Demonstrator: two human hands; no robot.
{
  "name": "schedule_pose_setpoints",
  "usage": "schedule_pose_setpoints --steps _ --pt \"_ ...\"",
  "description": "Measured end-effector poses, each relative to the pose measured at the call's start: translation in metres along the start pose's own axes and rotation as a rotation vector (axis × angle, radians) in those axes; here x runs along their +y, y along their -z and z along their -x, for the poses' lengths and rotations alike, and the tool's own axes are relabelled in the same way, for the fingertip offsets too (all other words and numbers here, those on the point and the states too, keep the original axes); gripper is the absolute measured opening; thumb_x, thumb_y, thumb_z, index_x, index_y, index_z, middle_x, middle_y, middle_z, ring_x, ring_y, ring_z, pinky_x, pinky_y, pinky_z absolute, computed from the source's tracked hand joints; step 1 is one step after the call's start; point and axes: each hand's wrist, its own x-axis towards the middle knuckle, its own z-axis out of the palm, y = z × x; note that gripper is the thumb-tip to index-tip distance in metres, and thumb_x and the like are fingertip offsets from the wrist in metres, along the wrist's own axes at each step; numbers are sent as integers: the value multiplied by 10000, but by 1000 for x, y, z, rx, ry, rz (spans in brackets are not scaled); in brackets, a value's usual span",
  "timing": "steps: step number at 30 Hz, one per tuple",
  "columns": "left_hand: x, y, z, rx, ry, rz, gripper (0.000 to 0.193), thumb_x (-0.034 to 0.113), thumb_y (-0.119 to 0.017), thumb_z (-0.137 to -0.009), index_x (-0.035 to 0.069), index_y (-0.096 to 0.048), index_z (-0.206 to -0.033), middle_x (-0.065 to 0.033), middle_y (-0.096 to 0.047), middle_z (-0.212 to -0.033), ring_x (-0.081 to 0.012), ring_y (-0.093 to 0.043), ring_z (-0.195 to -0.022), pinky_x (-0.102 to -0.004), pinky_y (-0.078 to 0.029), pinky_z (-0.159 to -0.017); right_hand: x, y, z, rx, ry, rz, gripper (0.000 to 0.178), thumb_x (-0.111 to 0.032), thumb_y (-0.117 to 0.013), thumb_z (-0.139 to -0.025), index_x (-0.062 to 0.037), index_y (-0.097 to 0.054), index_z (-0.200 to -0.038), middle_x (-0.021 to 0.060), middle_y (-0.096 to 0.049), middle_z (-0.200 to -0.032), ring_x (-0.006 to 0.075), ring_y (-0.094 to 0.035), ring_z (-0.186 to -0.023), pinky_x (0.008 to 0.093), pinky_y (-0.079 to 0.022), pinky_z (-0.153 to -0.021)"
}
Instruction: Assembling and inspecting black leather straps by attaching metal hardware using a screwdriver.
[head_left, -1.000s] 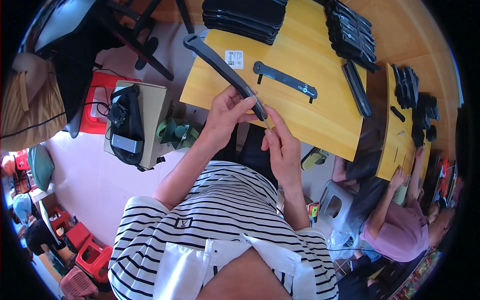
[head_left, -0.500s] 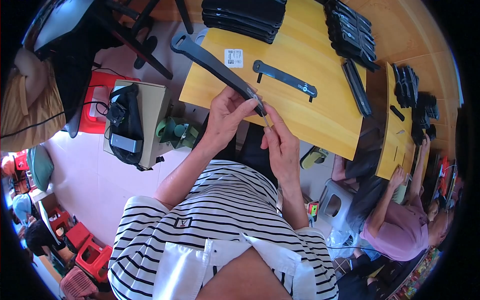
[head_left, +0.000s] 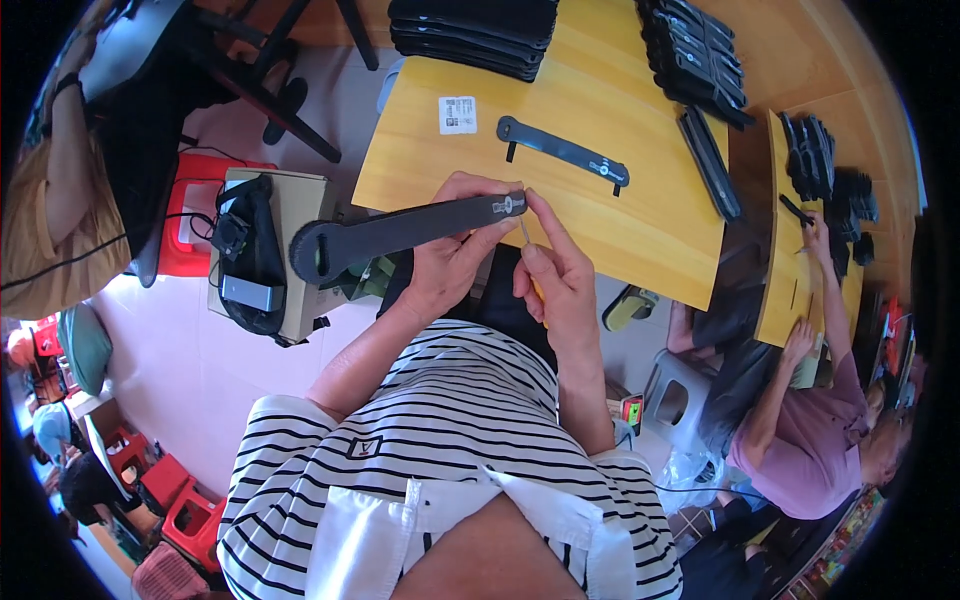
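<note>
My left hand [head_left: 440, 275] grips a long dark strap [head_left: 395, 229] near its narrow end, which bears a light printed mark. The strap's wide, rounded end has an oval slot and reaches out to the left over the floor. In my right hand [head_left: 568, 285] is a thin metal-shafted tool [head_left: 538, 290] with a yellow handle, mostly covered by the fingers. Its shaft points up at the strap's narrow end, and my right index finger touches that end. Whether the tip enters the strap is hidden. A similar strap [head_left: 562, 150] with two short black tabs lies on the table.
The yellow table [head_left: 450, 165] carries a white label [head_left: 457, 115], a stack of black straps [head_left: 470, 40], a bundled pile [head_left: 690, 55] and a further strap piece [head_left: 708, 163]. A cardboard box [head_left: 300, 210] stands left. Right, another person [head_left: 800, 440] works at a second table.
The strap's wide end has swung down and left, so it now lies nearly level. The tool's yellow handle has come into view. The other person's hand has moved up to a black piece.
</note>
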Motion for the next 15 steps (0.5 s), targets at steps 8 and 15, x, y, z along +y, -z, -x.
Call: schedule_pose_setpoints --steps 8,15 --pt "4 -7 5 142 234 206 227 29 -534 -867 3 -457 -1079 -122 -566 -1021 -216 -602 -961 -319 -504 -831 -17 10 -1 87 -17 21 408 -87 -406 -923 -124 -422 -1329 -29 -425 -568 16 -322 -443 144 -246 -398" --pt "2 1 -1 116 286 265 201 97 -490 -910 14 -453 -1089 -125 -581 -1002 -206 -616 -926 -331 -538 -800 -20 10 14 -47 25 217 471 -26 -429 -883 -110 -394 -1346 -25 -397 -572 56 -387 -516 188 -340 -502"
